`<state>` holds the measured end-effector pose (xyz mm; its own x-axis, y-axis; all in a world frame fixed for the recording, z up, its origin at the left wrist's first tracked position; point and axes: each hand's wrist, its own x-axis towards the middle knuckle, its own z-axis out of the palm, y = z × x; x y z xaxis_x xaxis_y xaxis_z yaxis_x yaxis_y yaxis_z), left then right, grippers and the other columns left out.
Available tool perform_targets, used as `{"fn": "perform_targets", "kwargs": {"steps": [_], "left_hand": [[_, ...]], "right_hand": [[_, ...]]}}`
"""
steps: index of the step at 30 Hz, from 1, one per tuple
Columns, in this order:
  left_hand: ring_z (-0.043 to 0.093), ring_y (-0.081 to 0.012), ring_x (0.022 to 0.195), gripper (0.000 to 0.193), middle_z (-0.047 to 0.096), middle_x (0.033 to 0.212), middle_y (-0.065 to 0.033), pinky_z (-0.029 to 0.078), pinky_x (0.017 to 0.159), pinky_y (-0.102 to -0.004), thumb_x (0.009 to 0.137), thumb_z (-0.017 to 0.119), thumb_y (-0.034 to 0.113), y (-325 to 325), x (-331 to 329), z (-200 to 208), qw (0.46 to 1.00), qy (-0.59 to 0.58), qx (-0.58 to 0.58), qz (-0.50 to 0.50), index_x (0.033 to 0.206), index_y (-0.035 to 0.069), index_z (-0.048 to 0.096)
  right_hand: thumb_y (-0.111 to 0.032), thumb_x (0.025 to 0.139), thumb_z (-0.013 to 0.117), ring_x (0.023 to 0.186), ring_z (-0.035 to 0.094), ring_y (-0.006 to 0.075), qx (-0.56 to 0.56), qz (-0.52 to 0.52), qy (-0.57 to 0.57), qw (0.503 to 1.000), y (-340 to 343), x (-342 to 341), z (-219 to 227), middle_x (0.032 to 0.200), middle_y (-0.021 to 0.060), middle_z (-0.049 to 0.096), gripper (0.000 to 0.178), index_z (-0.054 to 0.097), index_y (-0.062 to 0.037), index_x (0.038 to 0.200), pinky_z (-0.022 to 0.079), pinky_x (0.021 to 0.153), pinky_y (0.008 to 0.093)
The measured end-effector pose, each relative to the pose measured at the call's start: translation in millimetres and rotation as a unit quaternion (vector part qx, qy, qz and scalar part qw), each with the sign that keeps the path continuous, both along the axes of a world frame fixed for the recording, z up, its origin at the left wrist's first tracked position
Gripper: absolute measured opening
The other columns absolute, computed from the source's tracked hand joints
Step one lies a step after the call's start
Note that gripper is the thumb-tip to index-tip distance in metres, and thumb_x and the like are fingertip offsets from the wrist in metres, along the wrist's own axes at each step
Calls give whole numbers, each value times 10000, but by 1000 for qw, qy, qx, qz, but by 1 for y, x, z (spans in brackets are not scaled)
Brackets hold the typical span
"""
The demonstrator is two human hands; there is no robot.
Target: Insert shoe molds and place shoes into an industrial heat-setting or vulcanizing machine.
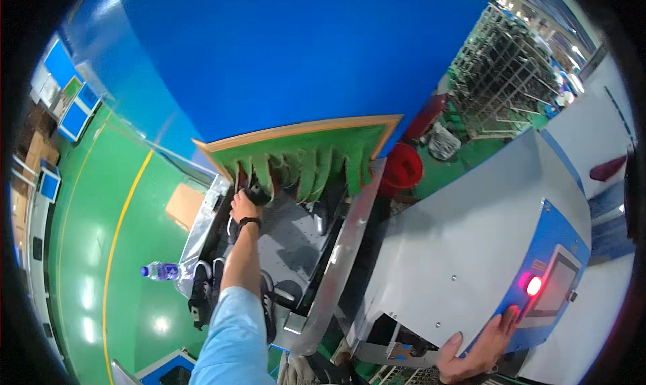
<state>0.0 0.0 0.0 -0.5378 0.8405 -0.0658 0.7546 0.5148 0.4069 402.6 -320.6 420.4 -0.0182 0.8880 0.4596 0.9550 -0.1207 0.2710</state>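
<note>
Right hand is nearest, fingers apart and clamped on nothing, lying along the low edge of the blue control panel on the grey cabinet. Lit red button is just above its fingertips, touchscreen up and right of it. Risk: a slip of those fingers could hit the button or screen unintentionally. Black sneakers sit on the bed's near end, below and left of the left hand; another dark shoe is right of that forearm. Left hand is out over the grey bed, at a black shoe-like item just right of its fingers, right at the green flaps. Fingertips hidden, so can't tell if it's clamped. Risk: flaps could snag wristband or fingers if the hand goes deeper; item could tip if the hold is partial. Greyish shoe sits right of that hand, also at the flaps; a sideways knock could shift it. Beyond the hand: blue housing, red bucket off right, wire racks farthest.
</note>
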Motion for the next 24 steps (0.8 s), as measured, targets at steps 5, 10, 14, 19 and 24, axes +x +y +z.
{"fn": "perform_targets", "kwargs": {"steps": [5,10,14,19,24], "left_hand": [[559,-345,1153,658,586,1164,-131,444,987,-467,631,872,292,-37,-8,66,994,39,68,-82,1159,51,561],[623,-283,1045,694,647,1128,-147,498,937,-382,598,873,113,-157,60,228,911,-350,152,-154,1195,-14,545],[592,-178,1116,842,616,1245,-106,488,969,-342,622,903,74,-277,88,300,755,-621,49,-207,1335,-33,469],[453,-163,1279,952,473,1430,-94,365,1100,-339,688,916,124,-394,171,336,637,-670,-15,-381,1448,-20,360],[587,-133,1087,743,615,1270,-87,531,910,-335,757,877,85,-401,191,294,590,-571,-206,-533,1383,7,486]], "right_hand": [[-298,872,553,1354,422,500,32,48,49,997,26,-7,-17,1463,306,441,661,439,51,1421,308,1132,589],[-292,868,677,1363,428,465,72,59,144,985,10,-12,3,1465,278,451,696,424,33,1430,293,1144,578],[-244,792,809,1381,430,393,93,240,366,894,-54,-45,-35,1472,266,442,897,321,36,1491,276,1159,537],[-111,684,899,1253,536,280,-94,222,878,412,-119,-28,-78,1403,133,524,964,369,-30,1485,431,1076,420],[-107,801,686,1102,653,303,-163,51,969,181,-176,29,-93,1228,164,652,592,524,-11,1363,540,948,405]]}}
